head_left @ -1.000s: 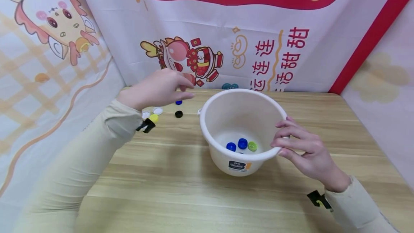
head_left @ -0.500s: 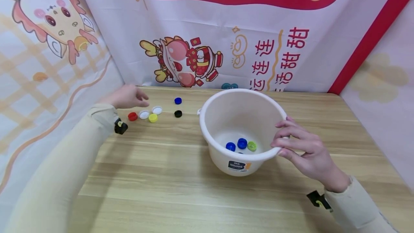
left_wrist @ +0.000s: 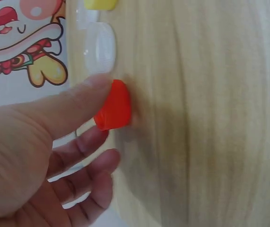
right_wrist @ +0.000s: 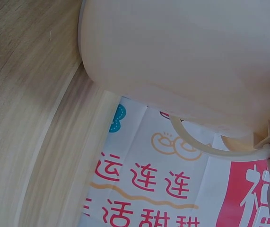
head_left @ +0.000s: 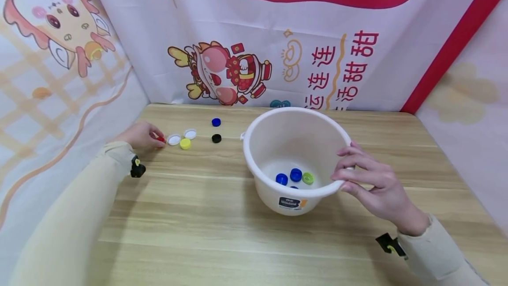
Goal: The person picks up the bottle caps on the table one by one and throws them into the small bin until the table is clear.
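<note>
At the table's far left, my left hand [head_left: 140, 135] pinches a red bottle cap [left_wrist: 119, 106] between thumb and index finger. The other fingers of that hand curl loosely below the cap in the left wrist view. Just right of it lie two white caps [head_left: 173, 139] and a yellow cap [head_left: 185, 144]. My right hand [head_left: 373, 182] grips the right rim of a white plastic bucket [head_left: 263, 179]. Inside on the bottom are several blue caps [head_left: 296, 174] and a light green cap [head_left: 308, 178]. One blue cap is partly hidden by the front rim.
A blue cap [head_left: 216, 122] and a black cap [head_left: 216, 138] lie between the white caps and the bucket. The wooden table [head_left: 190, 233] meets a printed cloth backdrop [head_left: 254, 21] at its far edge. A patterned cloth wall [head_left: 59, 114] borders the left side.
My left hand has moved left from near the bucket, then down to the red cap, and now pinches it. The right hand stays on the bucket rim.
</note>
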`<state>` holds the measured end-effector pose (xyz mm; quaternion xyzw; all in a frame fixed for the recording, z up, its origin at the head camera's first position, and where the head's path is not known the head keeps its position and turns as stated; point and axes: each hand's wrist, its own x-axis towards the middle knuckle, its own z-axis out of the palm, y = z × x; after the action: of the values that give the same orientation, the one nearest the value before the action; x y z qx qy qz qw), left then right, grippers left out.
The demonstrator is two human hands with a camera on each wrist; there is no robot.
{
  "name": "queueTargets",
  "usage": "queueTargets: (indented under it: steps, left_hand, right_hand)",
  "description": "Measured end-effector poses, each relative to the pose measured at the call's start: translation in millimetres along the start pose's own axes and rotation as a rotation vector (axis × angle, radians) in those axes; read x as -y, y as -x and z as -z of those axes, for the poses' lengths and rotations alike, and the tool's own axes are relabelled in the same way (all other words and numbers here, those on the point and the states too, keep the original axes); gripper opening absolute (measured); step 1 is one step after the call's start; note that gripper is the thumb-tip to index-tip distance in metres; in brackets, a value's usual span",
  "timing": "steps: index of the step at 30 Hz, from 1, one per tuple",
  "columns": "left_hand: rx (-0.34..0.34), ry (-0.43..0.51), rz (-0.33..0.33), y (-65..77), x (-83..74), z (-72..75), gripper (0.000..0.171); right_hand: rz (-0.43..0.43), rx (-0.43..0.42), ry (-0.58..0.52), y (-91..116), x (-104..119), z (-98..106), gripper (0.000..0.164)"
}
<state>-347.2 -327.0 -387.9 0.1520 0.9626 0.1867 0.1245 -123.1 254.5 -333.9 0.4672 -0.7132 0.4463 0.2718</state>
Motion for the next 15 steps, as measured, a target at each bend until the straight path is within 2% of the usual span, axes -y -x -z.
queueTargets:
  steps: [4,8,15]
  left_hand:
    - [-0.03,0.002,-0.006,-0.1,6.4,-2.9,0.025]
    - [-0.024,-0.046,0.004,-3.6,7.6,-2.8,0.014]
    - [0.006,-0.102,0.056,-9.7,-1.5,-1.8,0.012]
  right_hand:
    - [0.013,-0.005,-0.013,-4.3,3.7,-1.8,0.023]
    - [0.02,-0.013,-0.02,-6.6,5.7,-2.7,0.024]
    - [0.009,-0.018,-0.023,-6.1,6.9,-2.8,0.025]
